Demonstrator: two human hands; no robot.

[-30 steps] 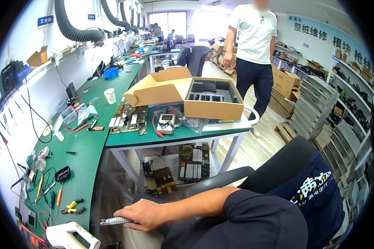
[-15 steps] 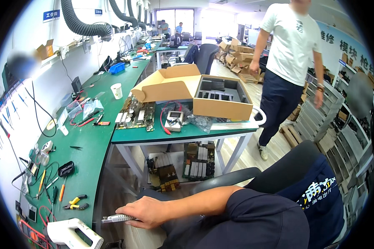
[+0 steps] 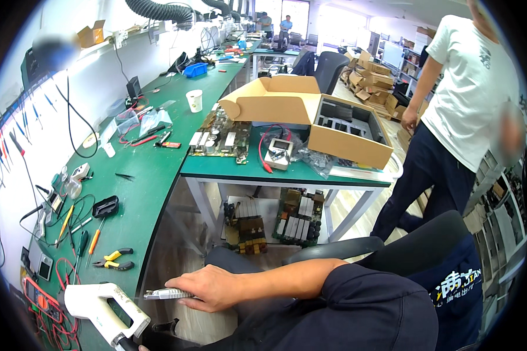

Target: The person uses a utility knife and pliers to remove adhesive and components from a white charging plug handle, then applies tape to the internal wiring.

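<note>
My right hand [image 3: 211, 288] reaches leftward from the dark sleeve, its fingers wrapped round a silver tool that looks like a utility knife [image 3: 165, 294]. The tool is held past the bench's front edge, pointing left. Just left of it a white device with a loop handle [image 3: 91, 304] stands at the bench's near edge, with a black part at its lower end. A sliver of skin beside that part, at the lower rim, seems to be my left hand [image 3: 143, 348]; its fingers are hidden. Yellow-and-black pliers [image 3: 117, 258] and an orange screwdriver [image 3: 95, 241] lie beyond the device.
The green bench [image 3: 140, 193] runs away on the left, with a red multimeter [image 3: 43, 301] and a paper cup [image 3: 194, 100] on it. A side table holds an open cardboard box [image 3: 348, 143] and a circuit board [image 3: 216, 140]. A person [image 3: 457, 105] stands at right, beyond a black chair [image 3: 427, 240].
The view has turned, so the bench appears farther right. The person in the white shirt has come nearer. A bit of skin now shows at the lower rim. My right hand keeps its hold.
</note>
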